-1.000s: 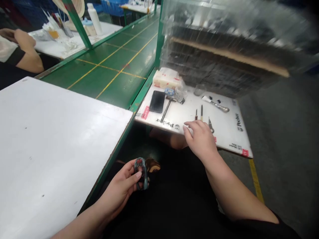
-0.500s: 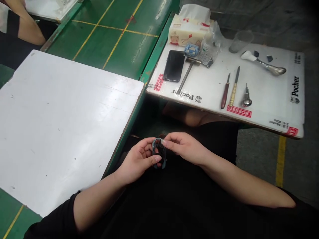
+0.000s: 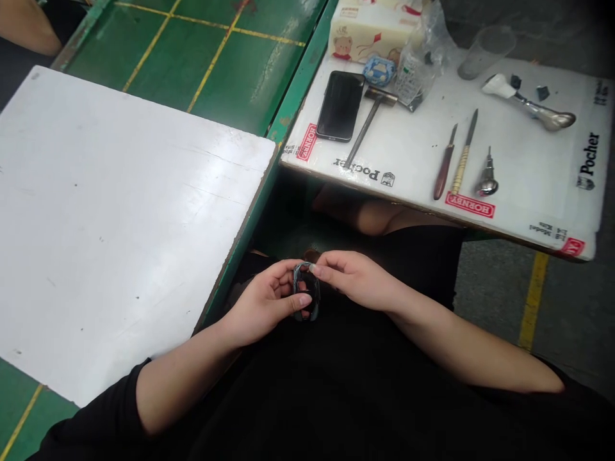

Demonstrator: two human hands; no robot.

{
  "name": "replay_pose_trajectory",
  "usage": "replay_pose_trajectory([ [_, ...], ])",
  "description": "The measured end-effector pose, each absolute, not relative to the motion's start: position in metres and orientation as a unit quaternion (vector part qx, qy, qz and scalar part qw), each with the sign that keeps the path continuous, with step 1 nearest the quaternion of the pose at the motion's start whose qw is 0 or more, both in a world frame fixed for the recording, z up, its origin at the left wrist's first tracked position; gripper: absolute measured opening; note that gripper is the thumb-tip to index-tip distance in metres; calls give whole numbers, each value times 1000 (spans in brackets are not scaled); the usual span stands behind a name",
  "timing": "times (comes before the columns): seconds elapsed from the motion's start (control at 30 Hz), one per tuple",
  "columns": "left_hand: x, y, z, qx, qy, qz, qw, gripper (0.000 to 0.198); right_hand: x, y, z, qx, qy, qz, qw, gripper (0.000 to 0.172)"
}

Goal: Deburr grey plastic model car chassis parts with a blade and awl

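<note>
In the head view, the left hand (image 3: 262, 301) is half curled, its thumb and fingers closed around a small ring-shaped frame (image 3: 314, 312), dark and blue-grey. The frame is held up on edge above the person's lap, just right of the near end of a white board (image 3: 134, 224). The right hand (image 3: 353, 275) is nearly closed, thumb tip at the frame's far edge — whether it grips or only touches, I cannot tell. On the far right, a white table (image 3: 408, 150) bears a phone (image 3: 341, 105) and hammer (image 3: 362, 133) at left — and, farther right, a red-handled knife (image 3: 444, 169).
</note>
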State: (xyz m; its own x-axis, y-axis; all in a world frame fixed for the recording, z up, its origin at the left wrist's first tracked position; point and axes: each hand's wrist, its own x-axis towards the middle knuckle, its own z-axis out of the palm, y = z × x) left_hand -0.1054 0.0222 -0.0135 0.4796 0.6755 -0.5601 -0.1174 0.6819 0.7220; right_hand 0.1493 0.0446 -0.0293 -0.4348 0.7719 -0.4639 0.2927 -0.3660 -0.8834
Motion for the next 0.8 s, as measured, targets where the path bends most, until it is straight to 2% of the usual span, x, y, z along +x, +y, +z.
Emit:
replay_pose_trajectory([
  [0.4,-106,21,-14,341,453,242,788,54,152,48,-27,-484,-539,676,137,71],
  [0.63,-107,20,-17,316,444,231,806,59,152,46,-32,-430,-459,765,141,81],
  [0.8,-108,23,-15,281,440,225,823,58,151,44,-33,-429,-412,789,155,78],
])
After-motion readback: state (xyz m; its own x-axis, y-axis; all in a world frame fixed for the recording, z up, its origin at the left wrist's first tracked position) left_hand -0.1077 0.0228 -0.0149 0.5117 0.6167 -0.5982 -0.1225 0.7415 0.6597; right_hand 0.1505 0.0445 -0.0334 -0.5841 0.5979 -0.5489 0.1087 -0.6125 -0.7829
